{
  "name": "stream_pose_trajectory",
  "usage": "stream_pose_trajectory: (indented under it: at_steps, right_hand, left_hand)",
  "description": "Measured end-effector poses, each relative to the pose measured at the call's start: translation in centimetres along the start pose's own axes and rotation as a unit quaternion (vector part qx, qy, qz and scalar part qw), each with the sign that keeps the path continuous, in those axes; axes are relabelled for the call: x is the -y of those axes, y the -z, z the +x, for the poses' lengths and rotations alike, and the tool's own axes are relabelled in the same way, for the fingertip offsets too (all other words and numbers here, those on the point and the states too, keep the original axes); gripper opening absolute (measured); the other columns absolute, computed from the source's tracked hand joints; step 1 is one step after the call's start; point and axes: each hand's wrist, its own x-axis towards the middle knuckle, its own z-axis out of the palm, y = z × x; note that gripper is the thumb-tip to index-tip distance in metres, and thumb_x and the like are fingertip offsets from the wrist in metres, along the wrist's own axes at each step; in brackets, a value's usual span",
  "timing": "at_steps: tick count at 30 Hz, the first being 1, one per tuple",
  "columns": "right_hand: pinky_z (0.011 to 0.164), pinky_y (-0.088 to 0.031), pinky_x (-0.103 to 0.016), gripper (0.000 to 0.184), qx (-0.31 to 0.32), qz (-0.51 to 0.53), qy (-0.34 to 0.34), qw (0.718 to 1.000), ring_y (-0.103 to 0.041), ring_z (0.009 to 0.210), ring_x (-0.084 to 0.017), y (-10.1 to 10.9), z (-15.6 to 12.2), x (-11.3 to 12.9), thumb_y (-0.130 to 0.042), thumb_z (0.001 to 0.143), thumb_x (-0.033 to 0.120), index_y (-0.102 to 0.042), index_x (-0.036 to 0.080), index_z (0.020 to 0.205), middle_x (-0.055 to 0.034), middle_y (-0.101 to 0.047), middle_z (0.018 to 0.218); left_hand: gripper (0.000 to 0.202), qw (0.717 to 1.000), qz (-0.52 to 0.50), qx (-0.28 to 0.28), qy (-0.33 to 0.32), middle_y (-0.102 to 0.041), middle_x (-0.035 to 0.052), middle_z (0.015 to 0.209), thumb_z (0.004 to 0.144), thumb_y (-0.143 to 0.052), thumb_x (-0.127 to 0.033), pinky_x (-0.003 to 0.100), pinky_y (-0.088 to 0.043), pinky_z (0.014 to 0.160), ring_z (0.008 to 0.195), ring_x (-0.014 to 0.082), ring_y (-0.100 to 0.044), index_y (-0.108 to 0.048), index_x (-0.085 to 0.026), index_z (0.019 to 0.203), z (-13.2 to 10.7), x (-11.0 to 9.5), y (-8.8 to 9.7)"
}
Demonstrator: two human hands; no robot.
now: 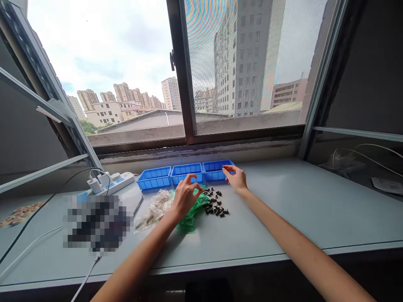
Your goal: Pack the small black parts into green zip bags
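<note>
My left hand [186, 196] hovers over a crumpled green plastic bag [191, 221], its thumb and fingers curled close together beside the pile of small dark metal-looking pieces [217, 209]. Whatever its fingertips hold, if anything, is too small to make out. Over the right end of the right-hand blue bin [218, 178] is my right hand [236, 178], thumb and index finger pinched together at the tips. I cannot tell what lies in that pinch. The middle blue bin [186, 168] and left blue bin [154, 184] stand in a row with it.
A clear plastic bag with slim pieces [157, 205] lies left of the green bag. Farther left are a white power strip [124, 181] with plugs, a blurred dark patch and cables. Behind the bins is a window [185, 84]; metal frame posts flank the grey table [283, 201].
</note>
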Motion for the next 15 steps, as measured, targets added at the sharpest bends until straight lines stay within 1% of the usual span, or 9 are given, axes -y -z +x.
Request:
stream_pose_trajectory:
  at_steps: [2,4,8,11,15]
  right_hand:
    - [0.035,-0.043,-0.025,0.04,0.004,-0.013,0.013,1.0,-0.053,0.042,-0.011,0.0,-0.03,-0.08,-0.059,0.065,0.053,-0.065,0.017,0.082,-0.0063,-0.067,0.079]
    - [0.037,-0.044,-0.026,0.039,0.01,-0.026,0.027,0.999,-0.053,0.042,-0.012,0.05,-0.01,-0.13,-0.057,0.068,0.052,-0.065,0.018,0.084,-0.0068,-0.067,0.081]
    - [0.047,-0.047,-0.029,0.035,0.019,-0.051,0.056,0.997,-0.054,0.042,-0.012,0.1,0.11,-0.17,-0.055,0.072,0.048,-0.065,0.018,0.087,-0.0072,-0.067,0.085]
    - [0.051,-0.048,-0.03,0.032,0.027,-0.061,0.069,0.995,-0.054,0.042,-0.012,0.0,0.11,-0.11,-0.054,0.075,0.045,-0.066,0.018,0.087,-0.0075,-0.068,0.087]
    - [0.053,-0.049,-0.031,0.028,0.047,-0.055,0.07,0.995,-0.057,0.044,-0.012,-0.15,0.0,0.19,-0.052,0.076,0.037,-0.066,0.021,0.094,-0.0064,-0.067,0.098]
  left_hand:
    - [0.015,1.0,0.002,0.001,-0.001,-0.055,0.0037,0.105,0.082,-0.059,-0.028,0.029,-0.047,0.068,0.074,0.0129,-0.057,-0.065,-0.019,0.07,0.04,-0.1,0.08]
    - [0.015,1.0,0.005,0.006,-0.001,-0.055,0.003,0.101,0.084,-0.057,-0.027,0.029,-0.047,0.068,0.07,0.0115,-0.057,-0.065,-0.02,0.073,0.07,-0.17,0.12]
    - [0.013,1.0,0.006,0.013,0.005,-0.056,0.0015,0.096,0.086,-0.053,-0.025,0.027,-0.047,0.065,0.06,0.0082,-0.053,-0.066,-0.021,0.082,0.11,-0.19,0.08]
    - [0.015,1.0,0.0,0.005,0.01,-0.056,0.0018,0.099,0.087,-0.052,-0.025,0.026,-0.047,0.065,0.063,0.0087,-0.055,-0.066,-0.021,0.082,0.07,-0.14,-0.01]
    - [0.011,1.0,-0.012,-0.001,0.009,-0.055,0.003,0.101,0.082,-0.059,-0.025,0.027,-0.048,0.064,0.068,0.0109,-0.057,-0.066,-0.02,0.076,-0.04,-0.04,-0.09]
